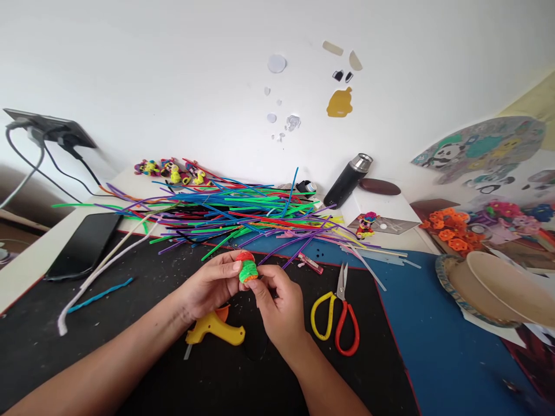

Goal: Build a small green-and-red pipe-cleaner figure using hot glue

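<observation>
My left hand (pixel 212 283) and my right hand (pixel 280 303) meet over a black mat (pixel 151 370). Between their fingertips they pinch a small coiled pipe-cleaner figure (pixel 247 268), green with red and orange bands. Both hands are closed on it. Under my left wrist lies a yellow glue gun (pixel 217 331). A big heap of coloured pipe cleaners (pixel 234 214) is spread just beyond the hands.
Yellow-and-red scissors (pixel 336 315) lie right of my right hand. A black phone (pixel 84 242) is at the left, a black flask (pixel 347 180) behind the heap, small finished figures (pixel 171 169) by the wall, stacked paper plates (pixel 489 286) at the right.
</observation>
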Demonstrator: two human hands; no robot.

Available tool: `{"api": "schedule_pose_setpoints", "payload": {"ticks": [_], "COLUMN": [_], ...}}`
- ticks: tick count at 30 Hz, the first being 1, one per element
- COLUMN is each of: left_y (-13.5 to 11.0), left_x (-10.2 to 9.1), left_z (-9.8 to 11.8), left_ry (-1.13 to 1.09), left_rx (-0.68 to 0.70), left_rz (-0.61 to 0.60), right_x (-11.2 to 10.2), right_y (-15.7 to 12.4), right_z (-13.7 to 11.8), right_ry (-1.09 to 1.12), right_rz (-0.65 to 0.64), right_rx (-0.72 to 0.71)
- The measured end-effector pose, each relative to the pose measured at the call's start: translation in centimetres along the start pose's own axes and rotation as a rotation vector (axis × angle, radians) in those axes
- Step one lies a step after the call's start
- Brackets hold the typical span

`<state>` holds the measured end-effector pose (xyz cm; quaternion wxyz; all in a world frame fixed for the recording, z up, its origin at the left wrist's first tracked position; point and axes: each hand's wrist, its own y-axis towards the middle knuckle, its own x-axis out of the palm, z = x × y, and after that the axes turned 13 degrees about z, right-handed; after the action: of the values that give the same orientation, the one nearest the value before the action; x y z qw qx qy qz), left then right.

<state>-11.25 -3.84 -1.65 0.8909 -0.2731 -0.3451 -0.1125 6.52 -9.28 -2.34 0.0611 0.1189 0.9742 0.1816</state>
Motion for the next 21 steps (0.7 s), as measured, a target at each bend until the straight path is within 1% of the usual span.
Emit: {"api": "schedule_pose_setpoints", "payload": {"ticks": [7, 14, 21], "left_y": [-0.15, 0.19, 0.01], "left_x": [0.27, 0.15, 0.02], "left_z": [0.38, 0.45, 0.38], "left_ry": [0.036, 0.067, 0.087], "left_rx": [-0.021, 0.037, 0.045], "left_rz": [-0.020, -0.008, 0.003], "right_x": [-0.08, -0.10, -0.09], "right_y": [-0.10, 0.00, -0.01], "right_z": [-0.16, -0.28, -0.06], "right_ry": [-0.030, -0.052, -0.090], "right_rz": [-0.001, 0.012, 0.009], "right_rx": [-0.026, -0.035, -0.016]}}
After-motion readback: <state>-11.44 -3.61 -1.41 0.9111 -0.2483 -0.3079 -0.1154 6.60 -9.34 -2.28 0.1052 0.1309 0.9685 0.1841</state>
